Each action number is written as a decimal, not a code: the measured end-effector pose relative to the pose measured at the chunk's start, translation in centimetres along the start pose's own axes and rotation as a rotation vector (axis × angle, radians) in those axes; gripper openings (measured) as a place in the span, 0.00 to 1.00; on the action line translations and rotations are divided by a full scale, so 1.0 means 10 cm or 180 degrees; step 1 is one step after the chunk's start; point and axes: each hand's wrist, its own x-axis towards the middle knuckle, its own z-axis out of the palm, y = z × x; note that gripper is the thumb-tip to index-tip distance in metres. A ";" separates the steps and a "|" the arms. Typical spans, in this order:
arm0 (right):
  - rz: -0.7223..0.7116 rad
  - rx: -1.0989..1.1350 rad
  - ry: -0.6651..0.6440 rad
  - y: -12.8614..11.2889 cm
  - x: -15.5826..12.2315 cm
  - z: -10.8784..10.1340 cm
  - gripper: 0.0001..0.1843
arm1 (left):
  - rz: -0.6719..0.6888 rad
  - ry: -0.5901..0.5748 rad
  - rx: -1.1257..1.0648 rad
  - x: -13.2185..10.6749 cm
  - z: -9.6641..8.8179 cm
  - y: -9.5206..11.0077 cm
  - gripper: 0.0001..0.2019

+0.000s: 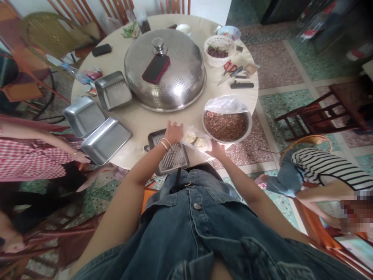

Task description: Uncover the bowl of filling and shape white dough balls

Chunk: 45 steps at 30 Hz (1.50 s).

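A clear plastic bag (196, 133) with pale, dough-like lumps (201, 144) in it stretches between my hands at the table's near edge. My left hand (175, 132), with two light bangles at its wrist, grips the bag's left end; its fingertips are partly hidden. At the opposite end, my right hand (217, 149) has its fingers closed on the bag's edge. Beneath my left forearm lies a dark ridged metal tray (180, 157). Just beyond my right hand stands a metal bowl (249, 126) of reddish minced filling (224, 125), partly covered by plastic film (225, 104).
A large perforated metal dome (183, 58) carries a phone (156, 69). Metal pans (106, 140) stand at left. Red-handled scissors (230, 67), a knife (231, 75) and a white basket (219, 60) lie at right. One person (32, 149) is left, another (329, 167) sits right.
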 end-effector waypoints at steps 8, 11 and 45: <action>0.0220 0.0390 0.0159 0.07 0.05 0.17 0.25 | -0.0429 -0.0486 -0.0283 0.08 0.20 -0.06 0.21; 0.0238 0.0567 0.0306 0.08 -0.04 0.19 0.23 | -0.0582 -0.0500 -0.0421 0.01 0.21 -0.09 0.22; -0.0288 0.0711 0.0698 -0.84 -0.10 -0.34 0.26 | -0.0554 -0.0394 -0.1145 0.69 0.27 -0.09 0.18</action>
